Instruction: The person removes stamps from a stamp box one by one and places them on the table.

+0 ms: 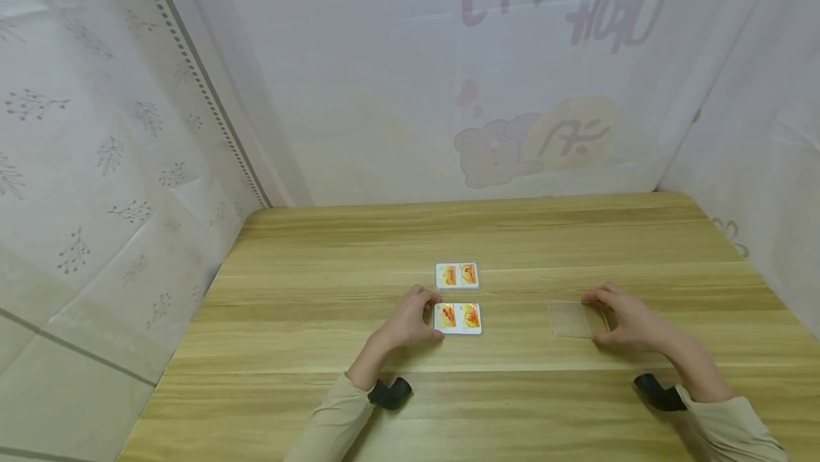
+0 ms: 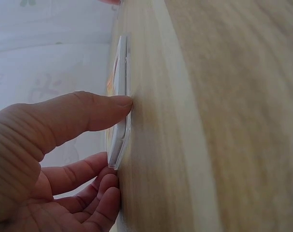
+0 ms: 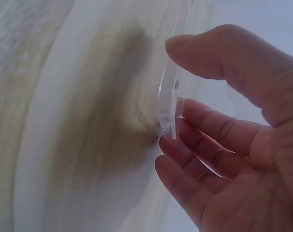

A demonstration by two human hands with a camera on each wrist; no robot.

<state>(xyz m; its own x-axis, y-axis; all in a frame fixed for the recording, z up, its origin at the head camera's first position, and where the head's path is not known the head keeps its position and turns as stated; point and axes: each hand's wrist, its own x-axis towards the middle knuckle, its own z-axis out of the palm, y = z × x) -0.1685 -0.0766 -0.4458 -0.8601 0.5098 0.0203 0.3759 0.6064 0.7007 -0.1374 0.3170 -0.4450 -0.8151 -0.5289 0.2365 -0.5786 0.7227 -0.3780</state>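
1. Step in hand, as I judge it: two flat pieces are being managed at once, the near picture card (image 1: 458, 319) in its clear case and the clear cover (image 1: 571, 319). The pair looks as if it is being set in place or lined up.

2. The near picture card lies at the left hand (image 1: 410, 318). The far picture card (image 1: 457, 275) sits just beyond the near picture card, apart from it and touched by neither hand. The clear cover is to the right of the near picture card, well apart.

3. A next move, I judge, calls for a light edge grip and a level cover, since clear plastic could slip or scratch.

4. Left hand: clamped on the near picture card's left end, thumb on the near edge, fingers curled round the far side. The wrist is low over the table (image 1: 320, 255).

5. Right hand (image 1: 628, 318): clamped on the clear cover's right end, thumb on the near edge, fingertips at the far one. Whether the cover is lifted off the table I cannot tell.

6. Both forearms reach in from the near side, roughly mirroring each other, palms facing inward.
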